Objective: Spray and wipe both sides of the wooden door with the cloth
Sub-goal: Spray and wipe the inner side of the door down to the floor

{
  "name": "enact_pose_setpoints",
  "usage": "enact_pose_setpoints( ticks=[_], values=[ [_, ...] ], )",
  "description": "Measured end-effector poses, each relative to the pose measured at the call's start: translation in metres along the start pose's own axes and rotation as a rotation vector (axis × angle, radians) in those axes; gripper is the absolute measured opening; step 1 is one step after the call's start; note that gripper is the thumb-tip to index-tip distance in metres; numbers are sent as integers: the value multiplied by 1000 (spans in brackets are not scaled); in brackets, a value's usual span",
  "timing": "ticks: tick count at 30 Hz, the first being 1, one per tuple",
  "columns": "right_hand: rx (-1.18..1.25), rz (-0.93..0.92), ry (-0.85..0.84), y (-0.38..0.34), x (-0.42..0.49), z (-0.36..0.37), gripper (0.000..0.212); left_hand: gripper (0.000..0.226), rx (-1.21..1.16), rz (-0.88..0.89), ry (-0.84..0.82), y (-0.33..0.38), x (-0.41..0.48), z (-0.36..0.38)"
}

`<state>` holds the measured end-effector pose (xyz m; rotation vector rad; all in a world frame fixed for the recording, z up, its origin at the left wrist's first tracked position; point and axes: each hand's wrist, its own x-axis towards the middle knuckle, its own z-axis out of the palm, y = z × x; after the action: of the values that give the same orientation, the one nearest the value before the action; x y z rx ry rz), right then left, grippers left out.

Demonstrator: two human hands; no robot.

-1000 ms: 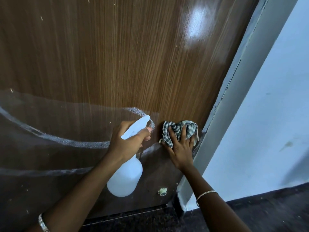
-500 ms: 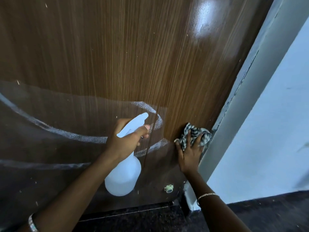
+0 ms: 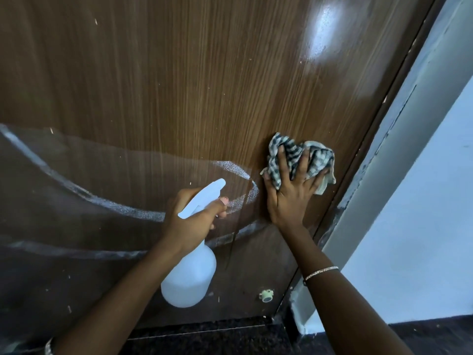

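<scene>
Brown wood-grain laminate door (image 3: 179, 85) fills the view, with a pale grey door frame (image 3: 409, 129) at right and dark speckled stone floor (image 3: 204, 336) nearest. The door's lower part is wet and darker, crossed by white foamy spray arcs (image 3: 122, 208). Left hand (image 3: 189, 221): fingers wrapped tight round the neck of a translucent white plastic spray bottle (image 3: 190, 278), nozzle towards the door. Right hand (image 3: 289, 198): fingers spread straight, pressing a crumpled blue-and-white checked cloth (image 3: 316, 156) flat on the door near its right edge. Step judged: wiping the sprayed band on this face. The next move likely calls for sweeping left through the arcs under steady pressure. Versus 1.0 s ago, cloth and right hand sit higher up the right edge, above the upper arc's end; the bottle hand is roughly unchanged.
</scene>
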<state>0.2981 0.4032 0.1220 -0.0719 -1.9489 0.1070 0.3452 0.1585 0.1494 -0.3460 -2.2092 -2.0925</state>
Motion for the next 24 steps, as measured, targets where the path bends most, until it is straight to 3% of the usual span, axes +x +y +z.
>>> enact_pose_setpoints(
  ticks=[5,8,13,19,24],
  values=[
    [-66,-273,-222,32,-60,6,65,13,5,18,45,-1,-3,-14],
    [-67,-227,-227,37,-63,3,64,19,30,2,55,-2,-5,-24],
    [-6,-185,-213,-13,-33,7,57,10,50,30,87,-2,-8,-43],
    [-43,-454,-69,-106,23,9,55,6,45,63,143,7,-9,-54],
    [-119,-619,-156,-54,20,-2,57,7,28,55,157,10,-15,-57]
  ],
)
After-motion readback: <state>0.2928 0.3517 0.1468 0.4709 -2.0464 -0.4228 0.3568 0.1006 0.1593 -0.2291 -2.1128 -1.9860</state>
